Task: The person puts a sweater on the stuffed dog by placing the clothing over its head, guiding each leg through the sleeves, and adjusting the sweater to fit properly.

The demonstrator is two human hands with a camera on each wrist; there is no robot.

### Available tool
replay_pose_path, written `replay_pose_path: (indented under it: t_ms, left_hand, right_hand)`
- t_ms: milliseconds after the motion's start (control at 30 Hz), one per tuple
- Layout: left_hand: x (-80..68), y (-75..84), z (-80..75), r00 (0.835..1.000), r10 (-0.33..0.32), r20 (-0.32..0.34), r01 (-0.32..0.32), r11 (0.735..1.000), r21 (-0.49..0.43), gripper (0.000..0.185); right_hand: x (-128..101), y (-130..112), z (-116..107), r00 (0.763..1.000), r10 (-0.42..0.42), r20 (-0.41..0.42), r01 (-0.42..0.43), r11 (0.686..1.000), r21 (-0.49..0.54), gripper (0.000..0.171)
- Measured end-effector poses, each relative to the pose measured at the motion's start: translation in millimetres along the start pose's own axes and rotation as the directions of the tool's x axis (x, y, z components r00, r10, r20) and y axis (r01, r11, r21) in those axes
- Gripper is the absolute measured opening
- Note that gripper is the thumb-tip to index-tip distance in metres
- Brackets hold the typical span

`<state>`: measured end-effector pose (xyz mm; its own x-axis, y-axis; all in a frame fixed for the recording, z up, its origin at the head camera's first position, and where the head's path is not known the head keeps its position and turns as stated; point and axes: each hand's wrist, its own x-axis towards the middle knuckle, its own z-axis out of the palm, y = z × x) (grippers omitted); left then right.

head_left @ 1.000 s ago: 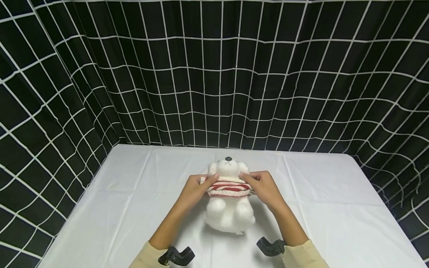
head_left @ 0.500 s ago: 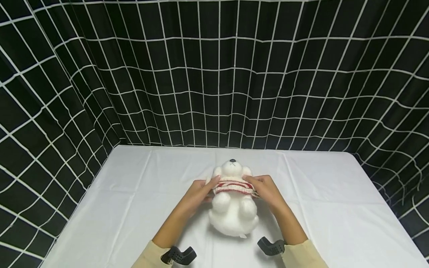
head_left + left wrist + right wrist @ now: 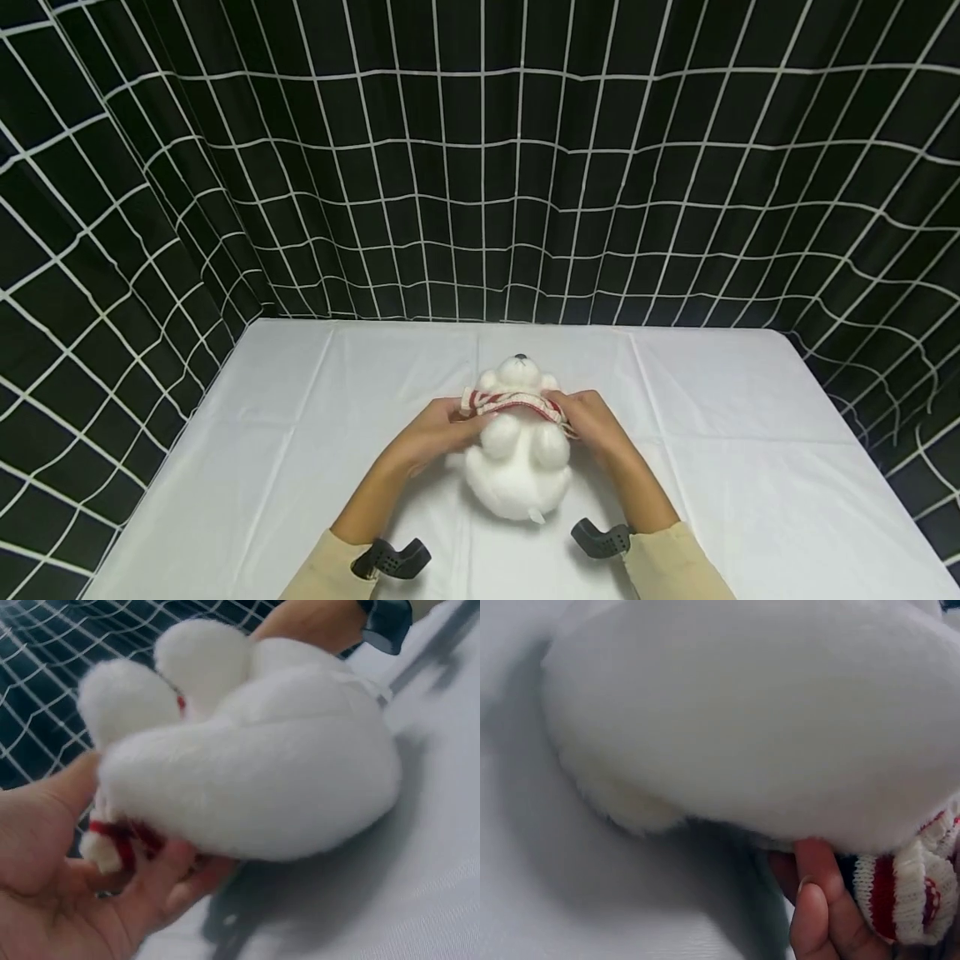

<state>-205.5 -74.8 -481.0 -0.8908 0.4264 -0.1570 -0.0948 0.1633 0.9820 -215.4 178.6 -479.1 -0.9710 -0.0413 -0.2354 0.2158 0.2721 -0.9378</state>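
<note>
- Gripping the toy bear's (image 3: 517, 454) striped sweater (image 3: 513, 402) on both sides, you have it bunched into a narrow red-and-white band high on the bear, just under its head.
- A second ago that sweater covered more of the bear's body as a wider band; now it is rolled up thinner and sits closer to the neck, and more of the white belly and both legs show below it.
- Your left hand (image 3: 435, 429) pinches the sweater's left end; the left wrist view shows your fingers (image 3: 161, 881) curled under the bear with red and white knit caught between thumb and fingers.
- Your right hand (image 3: 596, 425) pinches the right end; the right wrist view shows a fingertip (image 3: 814, 915) pressed beside the ribbed red-and-white edge (image 3: 900, 896) under the bear's body.
- Both hands have moved slightly toward the bear's head compared with the earlier views, following the sweater upward.
- The bear lies on its back near the middle of the white tablecloth (image 3: 750, 467), head pointing away from you, black nose (image 3: 521, 358) up, legs toward you.
- A small white tag (image 3: 536, 517) sticks out at the bear's bottom; any writing on it is too small to read.
- A black curtain with a white grid (image 3: 480, 167) hangs behind and beside the table.
</note>
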Motion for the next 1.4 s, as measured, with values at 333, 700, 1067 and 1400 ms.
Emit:
replay_pose_path:
  t_ms: [333,700,1067,1400]
  left_hand:
    - [-20.6,29.1,12.2,0.917,0.27,-0.292,-0.015,0.756,0.654,0.048]
    - [-14.8,27.6,26.8,0.84,0.476,-0.26,-0.176,0.693,0.699,0.015]
    - [-10.7,25.1,15.1,0.925,0.273,-0.265,-0.207,0.945,0.253,0.014]
    - [-6.4,20.0,13.9,0.945,0.254,-0.206,-0.231,0.964,0.129,0.014]
  right_hand:
    - [3,4,-3,0.999,0.048,0.002,-0.048,0.999,-0.007,0.039]
    - [0,0,-2,0.999,0.048,0.017,-0.048,0.998,-0.034,0.038]
    - [-3,-2,-6,0.999,-0.017,-0.047,0.005,0.97,-0.242,0.045]
    - [-13,-22,-7,0.919,-0.378,-0.11,0.286,0.833,-0.473,0.035]
